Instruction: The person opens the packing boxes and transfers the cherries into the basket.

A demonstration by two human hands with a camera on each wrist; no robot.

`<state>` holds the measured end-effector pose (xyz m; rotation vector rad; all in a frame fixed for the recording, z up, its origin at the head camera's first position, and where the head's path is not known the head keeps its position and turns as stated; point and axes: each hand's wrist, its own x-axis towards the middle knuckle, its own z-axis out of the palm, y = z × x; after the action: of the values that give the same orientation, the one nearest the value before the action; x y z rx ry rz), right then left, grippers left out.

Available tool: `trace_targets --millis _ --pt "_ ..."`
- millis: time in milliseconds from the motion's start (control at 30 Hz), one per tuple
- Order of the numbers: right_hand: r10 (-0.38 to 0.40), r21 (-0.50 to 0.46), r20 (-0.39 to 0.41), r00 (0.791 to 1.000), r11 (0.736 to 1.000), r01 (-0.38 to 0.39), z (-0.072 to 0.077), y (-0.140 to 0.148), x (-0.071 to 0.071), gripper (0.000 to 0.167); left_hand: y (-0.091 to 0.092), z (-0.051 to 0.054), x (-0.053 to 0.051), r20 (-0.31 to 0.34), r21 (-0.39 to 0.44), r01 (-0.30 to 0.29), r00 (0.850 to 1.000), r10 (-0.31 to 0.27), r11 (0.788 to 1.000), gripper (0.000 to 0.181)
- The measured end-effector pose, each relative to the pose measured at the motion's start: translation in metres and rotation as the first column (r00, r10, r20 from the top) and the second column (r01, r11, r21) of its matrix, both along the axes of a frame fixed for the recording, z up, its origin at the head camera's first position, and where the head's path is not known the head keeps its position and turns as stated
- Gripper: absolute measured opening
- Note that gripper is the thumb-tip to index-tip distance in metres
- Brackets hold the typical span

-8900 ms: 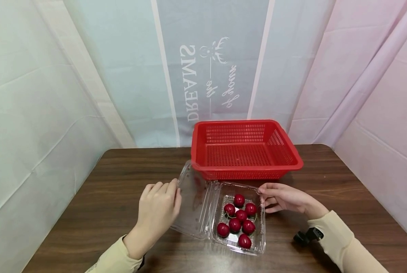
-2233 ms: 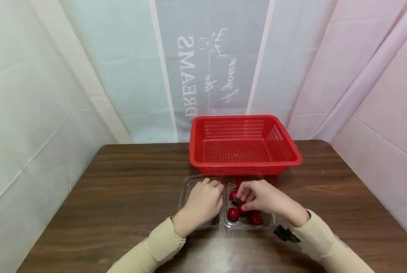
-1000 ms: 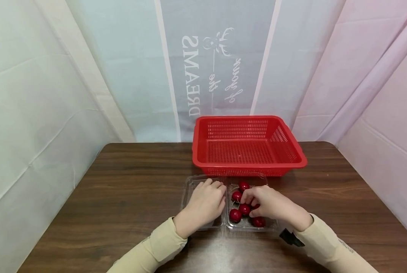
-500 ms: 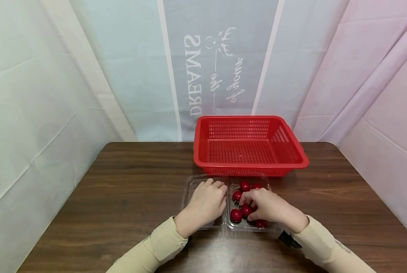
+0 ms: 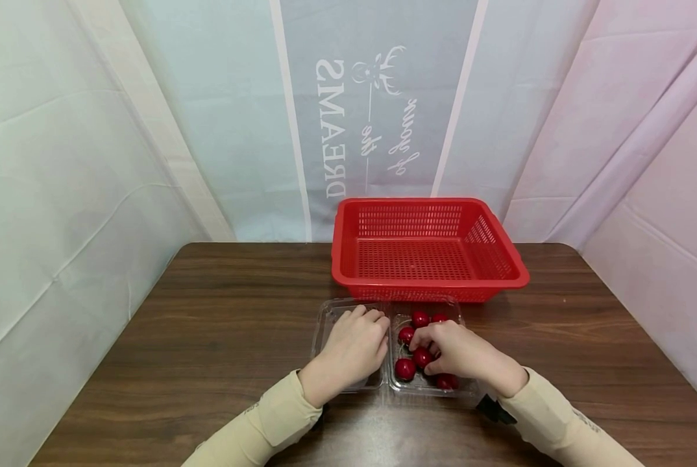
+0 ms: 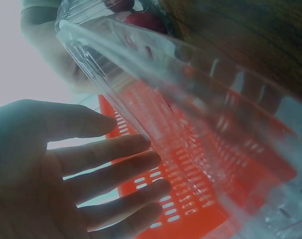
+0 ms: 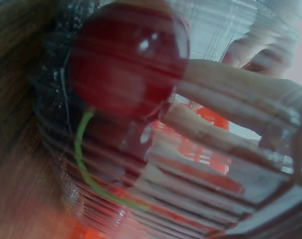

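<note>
Two bare hands over one open, hinged clear plastic box on a dark brown wood-grain counter [image 5: 220, 324].

Head view: left hand [image 5: 353, 345] lies over the box's shallow clear lid [image 5: 326, 322]; right hand [image 5: 458, 350] reaches into the clear base [image 5: 415, 390]. At least six round, glossy, dark red cherries [image 5: 405, 370] sit in the base, some partly hidden by the right hand. Behind: red rectangular perforated plastic basket [image 5: 436, 283], slatted floor showing, near the counter's back edge. Little room between box and basket; whether they touch, can't tell. Wide stretch of wood from lid to the counter's left edge; also wood from basket to the right edge. Right thumb and fingers bend around a cherry at mid-base; pinched or only surrounded, can't tell.

Left wrist view: left grip released, fingers straight and slightly spread beside the clear plastic. Basket shows red through it; dark red cherries at top.

Right wrist view: blurred ribbed clear wall, large cherry with curved green stem [image 7: 81, 154] close behind it. Right hand's fingers [image 7: 226, 89] lie beyond that cherry, basket further back. Right grip state unclear here too.
</note>
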<state>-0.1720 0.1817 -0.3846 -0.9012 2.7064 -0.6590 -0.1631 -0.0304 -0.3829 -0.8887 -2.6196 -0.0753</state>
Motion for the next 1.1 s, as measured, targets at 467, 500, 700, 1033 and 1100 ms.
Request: trace_targets --millis 467,500,700,1033,1100 --pt "0.034 -0.022 -0.032 0.999 0.999 -0.035 -0.0009 -0.0001 -0.0006 0.030 0.0001 0.0010 -0.0002 0.002 -0.004 0.001 1.000 -0.001 1.000 0.011" --pt "0.036 -0.027 -0.031 0.999 0.999 -0.037 -0.0011 -0.0001 -0.0008 0.030 0.0002 0.0012 -0.0003 0.003 -0.005 0.001 1.000 -0.001 1.000 0.011" --pt "0.037 -0.059 -0.030 0.999 0.997 -0.039 -0.0023 -0.0005 -0.0016 0.026 0.0004 0.0020 -0.0001 0.002 -0.009 0.003 1.000 -0.003 1.000 0.011" --pt "0.000 -0.060 -0.006 1.000 0.998 0.000 -0.0012 -0.0015 -0.0008 0.031 0.0002 0.0010 0.0008 0.008 -0.006 0.003 1.000 -0.003 1.000 0.011" --pt "-0.004 -0.066 -0.004 1.000 0.998 0.003 0.0002 -0.0017 -0.0003 0.030 0.0002 0.0010 0.0010 0.008 -0.003 0.004 1.000 -0.004 1.000 0.011"
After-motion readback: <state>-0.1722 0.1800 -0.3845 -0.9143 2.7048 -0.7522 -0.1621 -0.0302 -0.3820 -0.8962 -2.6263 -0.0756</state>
